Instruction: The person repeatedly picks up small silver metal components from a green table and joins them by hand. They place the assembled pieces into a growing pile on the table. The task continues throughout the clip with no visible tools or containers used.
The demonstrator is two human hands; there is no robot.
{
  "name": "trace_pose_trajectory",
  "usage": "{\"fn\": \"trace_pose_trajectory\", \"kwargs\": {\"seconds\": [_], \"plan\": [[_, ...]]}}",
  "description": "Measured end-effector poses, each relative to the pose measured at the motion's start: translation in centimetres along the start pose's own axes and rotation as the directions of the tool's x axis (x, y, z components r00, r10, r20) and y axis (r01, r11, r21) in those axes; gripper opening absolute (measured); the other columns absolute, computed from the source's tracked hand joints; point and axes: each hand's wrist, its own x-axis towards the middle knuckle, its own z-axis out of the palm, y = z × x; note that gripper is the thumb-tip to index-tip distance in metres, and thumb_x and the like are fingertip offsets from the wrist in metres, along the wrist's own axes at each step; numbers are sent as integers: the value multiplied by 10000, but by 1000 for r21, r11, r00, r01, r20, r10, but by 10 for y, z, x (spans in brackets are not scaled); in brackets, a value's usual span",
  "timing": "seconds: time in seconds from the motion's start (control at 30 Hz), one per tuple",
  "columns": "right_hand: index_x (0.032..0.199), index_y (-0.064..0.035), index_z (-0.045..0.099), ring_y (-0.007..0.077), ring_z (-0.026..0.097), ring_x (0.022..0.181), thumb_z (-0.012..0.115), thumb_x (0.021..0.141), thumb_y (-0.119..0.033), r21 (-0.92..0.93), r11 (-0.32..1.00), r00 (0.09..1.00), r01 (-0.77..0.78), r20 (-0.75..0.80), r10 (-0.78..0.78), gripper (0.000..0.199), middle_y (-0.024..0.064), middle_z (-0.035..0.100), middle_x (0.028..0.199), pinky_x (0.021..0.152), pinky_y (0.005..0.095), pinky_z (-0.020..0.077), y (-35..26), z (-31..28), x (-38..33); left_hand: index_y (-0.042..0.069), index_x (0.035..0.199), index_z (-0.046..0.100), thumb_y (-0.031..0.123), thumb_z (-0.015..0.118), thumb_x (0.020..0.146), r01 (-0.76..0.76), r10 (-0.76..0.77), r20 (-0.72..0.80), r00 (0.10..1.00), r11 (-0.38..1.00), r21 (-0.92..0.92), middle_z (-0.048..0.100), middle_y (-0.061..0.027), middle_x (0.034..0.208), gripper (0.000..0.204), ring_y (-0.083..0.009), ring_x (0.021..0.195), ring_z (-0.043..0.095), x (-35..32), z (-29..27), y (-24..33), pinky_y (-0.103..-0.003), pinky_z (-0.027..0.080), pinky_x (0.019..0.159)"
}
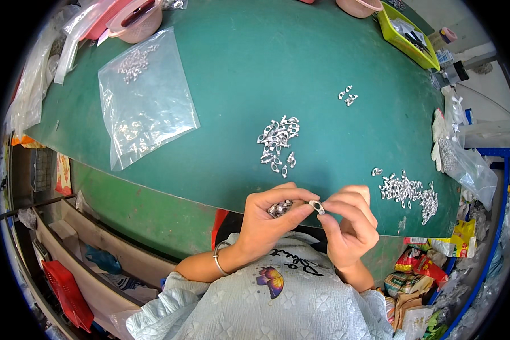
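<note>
Head view, looking down on a green table (300,56) that curves across the frame. At the near edge, the left hand (266,218) is cupped shut around a small bunch of silver metal clasps (279,208), and its thumb and forefinger meet the right hand (348,226). The right hand's fingers pinch one single silver clasp (317,206) held between the two hands, just above the table edge.

A clear plastic bag (144,102) lies flat at the left of the table, with a few silver pieces inside near its top. More clear bags (37,73) bunch at the far left rim. A pink plastic bowl (136,20) stands behind them. A yellow-green tray (408,37) sits at the far right corner.

A loose pile of clasps (277,144) lies mid-table, a tiny cluster (347,95) beyond it, and a wider scatter of silver parts (408,192) lies to the right, near another clear bag (464,161). Coloured wrappers (430,272) crowd the floor at lower right.
</note>
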Motion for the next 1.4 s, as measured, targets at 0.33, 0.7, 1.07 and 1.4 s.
{"fn": "trace_pose_trajectory", "kwargs": {"seconds": [0.33, 0.7, 1.07, 1.4], "plan": [[778, 18, 633, 224, 511, 691, 711, 564, 61, -20, 1000, 1000, 21, 6, -21, 231, 93, 604, 732, 600, 303, 410, -3, 0, 2, -3, 928, 650, -15, 606, 781, 16, -15, 21, 1000, 999, -31, 460, 30, 657, 154, -32, 620, 390, 1, 0, 3, -188, 302, 534], [875, 51, 587, 207, 526, 796, 607, 711, 96, 290, 922, 966, -256, 31, 258, 172, 120, 604, 837, 715, 285, 415, 3, 1, -12, -36, 833, 636, -76, 645, 682, -318, 335, -6, 942, 899, 299, 506, -23, 650, 157, -64, 557, 415, 3, 4, 3, -215, 333, 494], [950, 66, 550, 160, 519, 844, 500, 826, 77, 622, 625, 870, -471, 212, 445, 135, 117, 550, 903, 755, 266, 422, 3, 0, -19, 4, 847, 665, -57, 701, 648, -433, 462, 3, 887, 828, 356, 475, -8, 609, 212, -58, 525, 403, 4, 7, 2, -210, 296, 465], [884, 46, 577, 199, 512, 786, 637, 705, 77, 434, 857, 956, -278, 35, 292, 191, 111, 589, 835, 705, 293, 417, 2, 0, -18, -9, 871, 653, -79, 644, 688, -335, 346, 12, 938, 899, 282, 465, 1, 604, 197, -41, 532, 397, 1, 7, 3, -201, 295, 470]]}}
